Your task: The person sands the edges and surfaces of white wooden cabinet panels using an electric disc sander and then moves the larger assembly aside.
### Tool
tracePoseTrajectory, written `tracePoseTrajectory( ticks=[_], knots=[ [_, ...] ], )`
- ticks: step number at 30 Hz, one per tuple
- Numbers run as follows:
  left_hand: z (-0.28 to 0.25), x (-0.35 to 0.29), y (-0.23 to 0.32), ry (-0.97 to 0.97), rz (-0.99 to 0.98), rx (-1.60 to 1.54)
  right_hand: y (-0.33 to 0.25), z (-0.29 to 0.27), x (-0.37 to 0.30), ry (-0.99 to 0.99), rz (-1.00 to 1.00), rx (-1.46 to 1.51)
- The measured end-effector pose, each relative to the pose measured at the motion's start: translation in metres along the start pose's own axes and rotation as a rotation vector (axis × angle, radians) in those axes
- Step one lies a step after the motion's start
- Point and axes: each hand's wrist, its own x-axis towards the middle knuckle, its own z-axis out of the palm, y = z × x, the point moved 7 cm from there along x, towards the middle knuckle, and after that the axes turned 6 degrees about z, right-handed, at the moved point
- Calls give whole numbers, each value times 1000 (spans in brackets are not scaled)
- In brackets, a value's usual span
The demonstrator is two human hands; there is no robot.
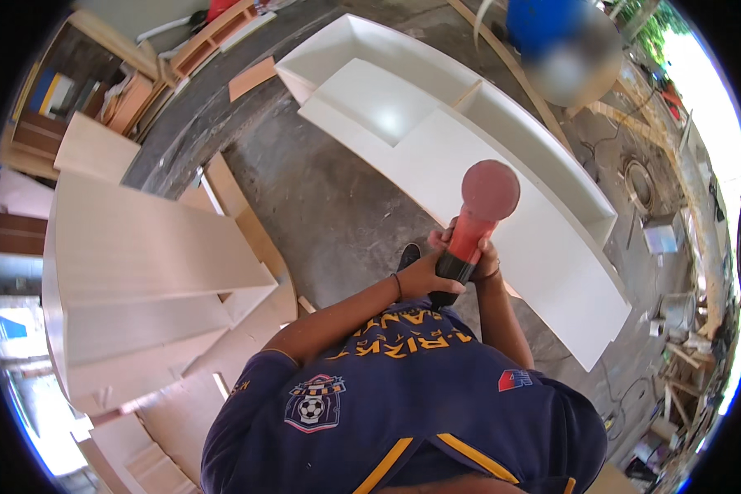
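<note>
Head view, looking down past the person's navy shirt with yellow trim.

Item 1: red power sander [477, 216], red body with a black lower grip and a round, reddish-brown disc pad at the top. Held raised in front of the chest, disc facing up toward the camera, above the concrete floor [321, 198] and the near edge of the white cabinet.

Item 2: left hand [422, 276], fingers curled around the black grip from the left side; dark band on the wrist.

Item 3: right hand [484, 262], fingers wrapped around the red body from the right, just above and touching the left hand. Both hands are closed on the tool, which sits between them.

Item 4: white cabinet [469, 156], long, lying flat on the floor with open compartments facing up, just beyond and to the right of the hands.

Item 5: pale wooden shelf unit [140, 280], lying to the left, well apart from the hands.

Item 6: wood offcuts and boards [251, 78], scattered at the upper left.
</note>
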Motion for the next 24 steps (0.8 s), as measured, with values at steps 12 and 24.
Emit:
tracePoseTrajectory(
  ticks=[12, 24],
  knots=[
    [-93, 86, 37, -648, 80, 128, -84, -8, 62, 464, -597, 19],
    [-191, 34, 27, -1236, 146, 422, 69, 53, 75, 1111, -1191, 198]
  ],
)
